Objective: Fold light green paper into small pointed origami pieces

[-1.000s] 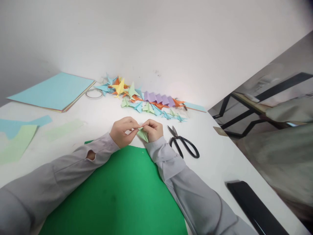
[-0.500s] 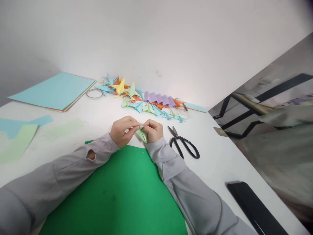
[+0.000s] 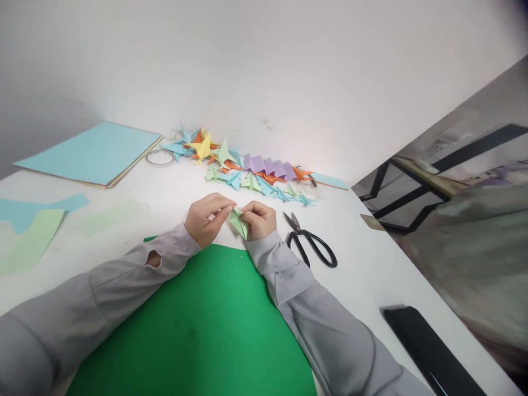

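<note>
A small piece of light green folded paper (image 3: pixel 238 222) is held up between my two hands, beyond the far edge of a large green sheet (image 3: pixel 198 319). My right hand (image 3: pixel 259 220) pinches its right side between thumb and fingers. With thumb and forefinger brought together, my left hand (image 3: pixel 208 219) grips the paper's upper left tip. Creases run down the paper to a point at the bottom. Black-handled scissors (image 3: pixel 307 236) lie slightly open to the right of my right hand.
Folded paper figures (image 3: pixel 225 154) in several colours line the wall, with a purple pleated strip (image 3: pixel 270 166) among them. A tape roll (image 3: pixel 160 158) sits beside a stack of coloured paper (image 3: pixel 94 154). Green scraps (image 3: pixel 35 242) lie left, a black flat object (image 3: pixel 433 352) right.
My left thumb and fingertips have shifted slightly up and left on the paper, so more of its upper left part shows. My right hand keeps its pinch, nearly still.
</note>
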A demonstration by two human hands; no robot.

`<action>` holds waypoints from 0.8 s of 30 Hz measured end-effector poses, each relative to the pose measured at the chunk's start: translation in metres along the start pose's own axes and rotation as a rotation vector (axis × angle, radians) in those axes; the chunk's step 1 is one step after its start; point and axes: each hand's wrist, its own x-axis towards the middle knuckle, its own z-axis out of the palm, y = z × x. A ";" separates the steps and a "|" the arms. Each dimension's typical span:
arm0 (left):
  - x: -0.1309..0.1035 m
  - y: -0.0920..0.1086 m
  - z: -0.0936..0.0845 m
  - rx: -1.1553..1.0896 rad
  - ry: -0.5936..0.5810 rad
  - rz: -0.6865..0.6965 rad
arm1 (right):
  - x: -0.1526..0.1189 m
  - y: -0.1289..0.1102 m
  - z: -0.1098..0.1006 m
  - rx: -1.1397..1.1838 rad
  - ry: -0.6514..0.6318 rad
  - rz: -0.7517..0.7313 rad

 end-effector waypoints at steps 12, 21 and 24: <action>-0.002 -0.010 0.005 -0.001 -0.012 -0.021 | -0.007 -0.010 0.001 -0.193 -0.014 -0.238; -0.001 -0.008 0.005 0.012 0.000 0.026 | -0.011 -0.012 0.002 -0.311 0.038 -0.440; -0.001 -0.009 0.005 0.010 0.011 0.035 | -0.012 -0.011 0.002 -0.340 0.051 -0.486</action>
